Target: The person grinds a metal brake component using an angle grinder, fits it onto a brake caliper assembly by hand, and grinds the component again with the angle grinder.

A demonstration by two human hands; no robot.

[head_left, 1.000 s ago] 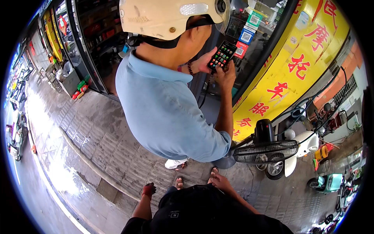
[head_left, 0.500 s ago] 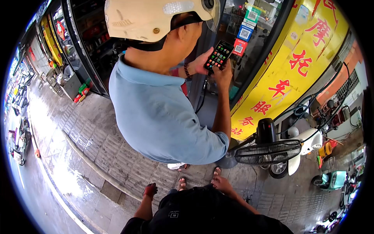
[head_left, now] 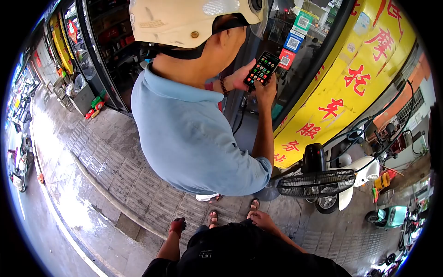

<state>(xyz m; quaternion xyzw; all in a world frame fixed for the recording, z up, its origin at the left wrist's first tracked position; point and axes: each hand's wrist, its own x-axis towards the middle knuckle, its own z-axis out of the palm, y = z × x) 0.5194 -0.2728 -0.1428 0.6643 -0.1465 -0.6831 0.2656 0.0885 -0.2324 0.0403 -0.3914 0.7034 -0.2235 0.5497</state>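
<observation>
My left hand [head_left: 177,225] hangs low at my side over the pavement, its darkened fingers slightly apart and nothing visible in them. Near my right thigh is my right hand [head_left: 263,220], its fingers curled in; I see no object in it. Directly in front of me stands a person in a light blue polo shirt [head_left: 189,134] and a cream helmet [head_left: 184,23], turned partly away. That person's two hands hold a smartphone [head_left: 262,70] with app icons lit on its screen. Neither of my hands touches the person or the phone.
A black fan [head_left: 316,183] stands to the right, below a yellow sign [head_left: 344,87] with red characters. Behind it is a white scooter [head_left: 353,184]. QR code cards [head_left: 292,41] hang on the glass. A kerb [head_left: 115,198] runs along the left; a teal scooter [head_left: 392,216] is parked far right.
The view has shifted slightly, so the person and phone appear a little lower and to the right. My hands keep nearly the same pose.
</observation>
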